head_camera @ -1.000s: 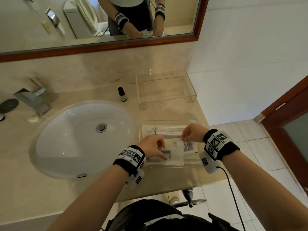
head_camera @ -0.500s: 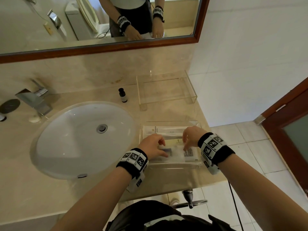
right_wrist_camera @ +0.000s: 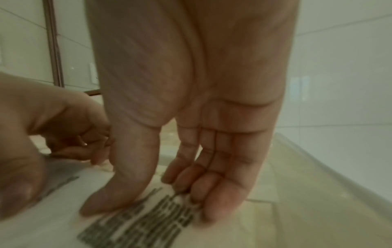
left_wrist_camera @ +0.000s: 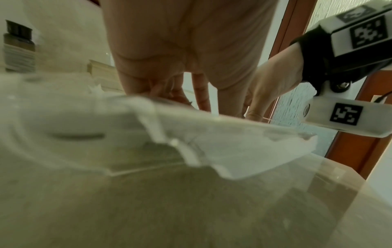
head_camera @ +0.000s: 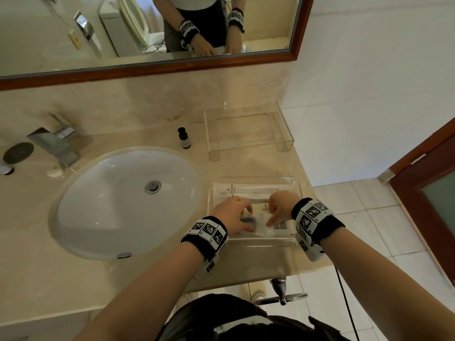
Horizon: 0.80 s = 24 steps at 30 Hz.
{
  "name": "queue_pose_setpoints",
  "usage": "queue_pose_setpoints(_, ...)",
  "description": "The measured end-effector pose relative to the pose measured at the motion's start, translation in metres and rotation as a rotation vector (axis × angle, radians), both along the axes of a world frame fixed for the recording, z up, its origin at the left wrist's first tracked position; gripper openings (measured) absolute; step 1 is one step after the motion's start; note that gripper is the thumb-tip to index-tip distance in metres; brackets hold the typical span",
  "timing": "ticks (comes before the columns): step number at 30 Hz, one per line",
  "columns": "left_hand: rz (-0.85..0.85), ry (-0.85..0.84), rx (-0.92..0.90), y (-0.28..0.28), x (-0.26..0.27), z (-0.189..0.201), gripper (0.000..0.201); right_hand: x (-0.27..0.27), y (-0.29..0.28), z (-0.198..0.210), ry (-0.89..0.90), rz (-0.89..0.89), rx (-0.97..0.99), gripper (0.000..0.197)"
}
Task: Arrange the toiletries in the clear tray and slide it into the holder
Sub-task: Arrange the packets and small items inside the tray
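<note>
The clear tray (head_camera: 299, 193) lies on the counter right of the sink. It holds a long white packet (head_camera: 246, 190) at the back and a flat printed packet (head_camera: 282, 226) at the front. My left hand (head_camera: 237, 217) rests its thumb and fingertips on the left half of the printed packet. On the right half my right hand (head_camera: 277, 212) presses down; in the right wrist view its thumb and straight fingers (right_wrist_camera: 212, 201) touch the printed packet (right_wrist_camera: 137, 231). The clear holder (head_camera: 248, 130) stands empty behind the tray. A small dark-capped bottle (head_camera: 184, 139) stands left of the holder.
The white sink (head_camera: 128, 200) and its tap (head_camera: 57, 143) fill the counter's left. The counter's right edge (head_camera: 307, 183) drops to a tiled floor beside a wooden door (head_camera: 428, 183). A framed mirror (head_camera: 147, 67) hangs above. A valve (head_camera: 280, 289) sticks out under the counter.
My right hand came from the far packet down toward me onto the printed packet. My left hand stayed on that packet's left part, shifting slightly.
</note>
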<state>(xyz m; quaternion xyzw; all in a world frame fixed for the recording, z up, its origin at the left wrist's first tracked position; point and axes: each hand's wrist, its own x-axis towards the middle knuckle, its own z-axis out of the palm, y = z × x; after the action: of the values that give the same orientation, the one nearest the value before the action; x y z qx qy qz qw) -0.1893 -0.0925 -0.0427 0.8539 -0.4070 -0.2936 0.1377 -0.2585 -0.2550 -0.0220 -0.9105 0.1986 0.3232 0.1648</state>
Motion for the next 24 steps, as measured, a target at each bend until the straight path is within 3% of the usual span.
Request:
queue_pose_setpoints(5,0.053,0.006,-0.007,0.000,-0.002,-0.003,0.044,0.002,0.002,-0.002,-0.007,0.006,-0.036,0.046)
queue_pose_setpoints(15,0.049,0.013,-0.005,0.000,-0.004,-0.001,0.047,0.001,0.008,-0.004,-0.028,0.013,-0.079,0.040)
queue_pose_setpoints(20,-0.014,0.025,0.041,0.001,-0.004,0.001,0.059,-0.008,0.003,-0.004,-0.146,-0.017,0.015,0.053)
queue_pose_setpoints(24,0.007,-0.001,0.043,0.001,-0.006,-0.002,0.060,-0.009,0.002,-0.005,-0.158,-0.029,0.000,0.045)
